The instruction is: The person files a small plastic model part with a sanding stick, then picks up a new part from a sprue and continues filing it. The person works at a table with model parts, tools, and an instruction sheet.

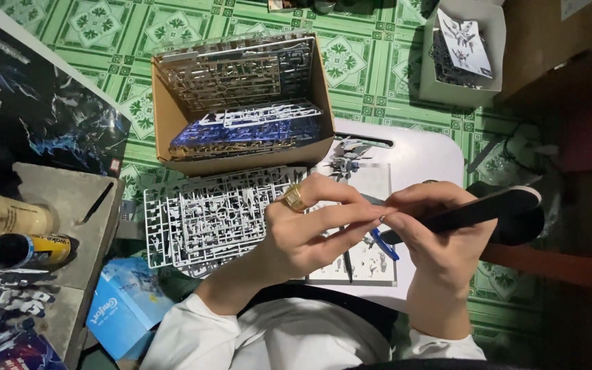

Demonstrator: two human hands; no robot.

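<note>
While a tiny part, too small to identify, is pinched between the fingertips of the left hand, a black file-like tool is gripped in the closed right hand and laid against it, just above the white lap table. A gold ring is worn on the left hand. A white parts frame is spread at the table's left edge, largely uncut, and an open cardboard box stacked with further frames is set behind the table. An instruction sheet and a blue-handled tool are seen on the table, under the hands. No assembled figure is visible near the table, so the build is judged to be at an early stage, with most parts left on their frames.
</note>
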